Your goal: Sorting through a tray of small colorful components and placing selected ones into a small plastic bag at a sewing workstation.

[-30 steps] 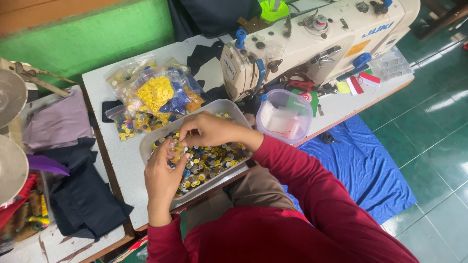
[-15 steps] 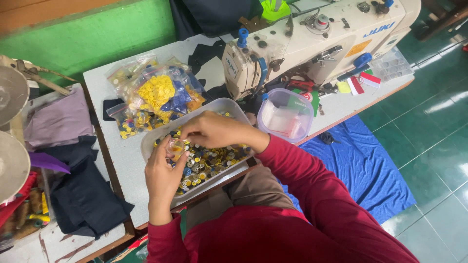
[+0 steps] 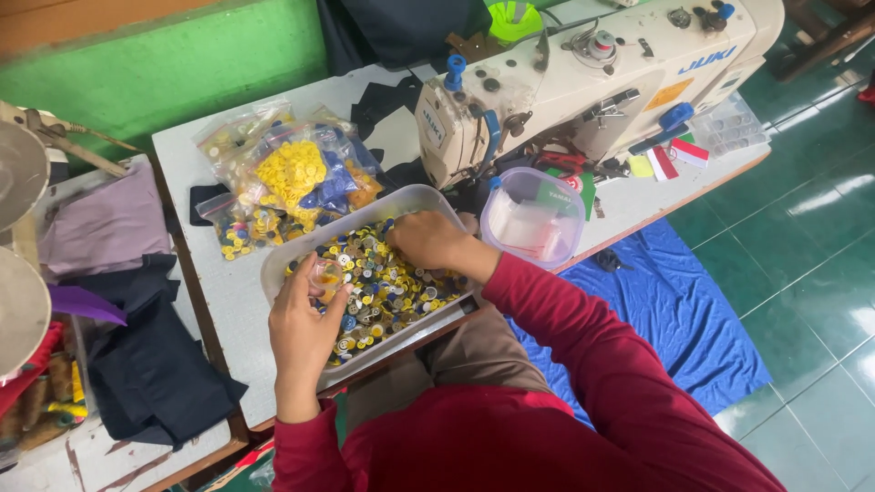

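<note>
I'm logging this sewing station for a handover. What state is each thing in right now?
Tray: open, full of mixed buttons.
Button bags: filled, lying on the table.
Round tub: lid off.
Sewing machine: nobody's hands on it.
Left hand: pinching something small over the tray.
Right hand: palm down, fingers in the buttons.
Blue cloth: spread on the floor.

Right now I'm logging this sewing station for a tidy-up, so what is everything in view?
Clear plastic tray of mixed buttons: one, yellow, blue and white buttons, table's near edge.
Clear bags of buttons: several, mostly yellow and blue, behind the tray.
White sewing machine: one, table's right half.
Clear round plastic tub: one, right of the tray.
White table: one, under everything.
Dark and lilac folded cloths: several, left side table.
Blue cloth: one, green tiled floor.
Left hand: red sleeve, at the tray's near-left buttons.
Right hand: among the buttons.
</note>
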